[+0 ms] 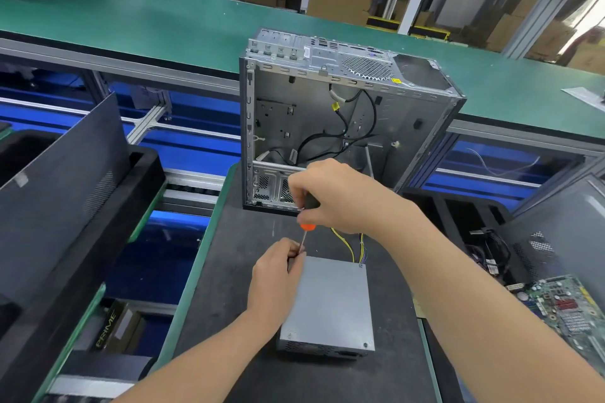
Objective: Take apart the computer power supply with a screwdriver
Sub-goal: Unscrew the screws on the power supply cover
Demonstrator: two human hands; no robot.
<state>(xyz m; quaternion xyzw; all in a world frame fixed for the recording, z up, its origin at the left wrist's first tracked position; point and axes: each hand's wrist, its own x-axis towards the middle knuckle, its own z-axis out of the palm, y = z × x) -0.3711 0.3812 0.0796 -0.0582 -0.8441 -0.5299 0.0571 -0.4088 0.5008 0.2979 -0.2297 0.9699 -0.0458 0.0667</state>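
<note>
Head view: the fingers of my right hand [330,196] clamp the screwdriver [307,228] handle, and those of my left hand [278,268] pinch its shaft at the far-left corner of the power supply [327,301], which lies flat on the dark surface [229,271] near the open computer case [327,114].

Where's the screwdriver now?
Centre of the head view: the right hand grips the screwdriver, tip at the far left corner of the power supply, where the left hand pinches the shaft.
</note>
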